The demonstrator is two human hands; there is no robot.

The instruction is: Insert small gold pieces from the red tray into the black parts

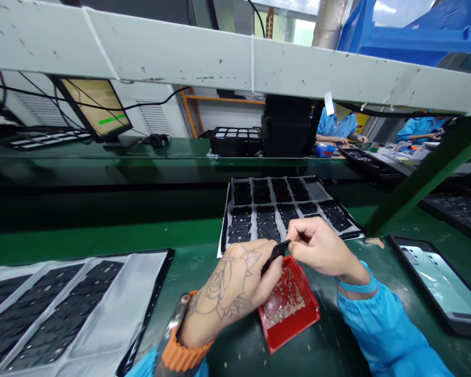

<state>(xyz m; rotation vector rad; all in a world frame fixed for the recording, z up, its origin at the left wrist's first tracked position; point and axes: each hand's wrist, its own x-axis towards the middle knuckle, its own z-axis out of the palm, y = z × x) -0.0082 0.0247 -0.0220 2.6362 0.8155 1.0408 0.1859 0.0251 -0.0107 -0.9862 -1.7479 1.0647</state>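
My left hand, tattooed on its back, grips a flat black plastic part between thumb and fingers. At the far end of that part, my right hand is closed in a pinch; whatever is between its fingertips is too small to make out. Beneath both hands lies a red bin with many tiny beige pieces scattered inside. Just beyond the hands, a white compartment tray carries rows of similar black parts.
Another white tray with black parts lies at the left. A dark tray with glossy pale panels sits at the right. A green post slants down on that side; a white shelf beam crosses overhead. Co-workers' blue sleeves show farther back.
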